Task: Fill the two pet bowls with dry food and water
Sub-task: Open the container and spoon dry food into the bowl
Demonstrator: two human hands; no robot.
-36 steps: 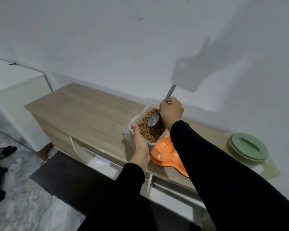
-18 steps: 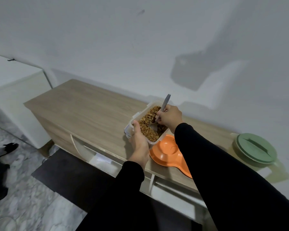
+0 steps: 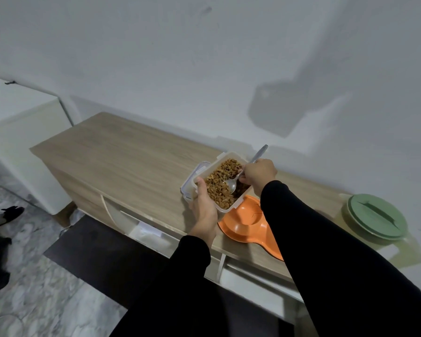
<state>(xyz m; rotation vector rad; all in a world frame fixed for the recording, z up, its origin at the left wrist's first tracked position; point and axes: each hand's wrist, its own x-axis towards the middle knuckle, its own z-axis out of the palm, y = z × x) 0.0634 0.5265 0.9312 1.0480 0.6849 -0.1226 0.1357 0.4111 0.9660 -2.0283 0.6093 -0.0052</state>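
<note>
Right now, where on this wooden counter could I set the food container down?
The counter is bare from its left end up to the food container. A narrower strip shows between the orange pet dish and the green-lidded jug. It is crowded around the dish, where both hands work.

No readable text, label, brand, number or sign shows on anything in view

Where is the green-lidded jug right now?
In the head view the green-lidded jug stands at the far right of the wooden cabinet top, near the wall, beyond the orange pet bowl and untouched by either hand.
</note>
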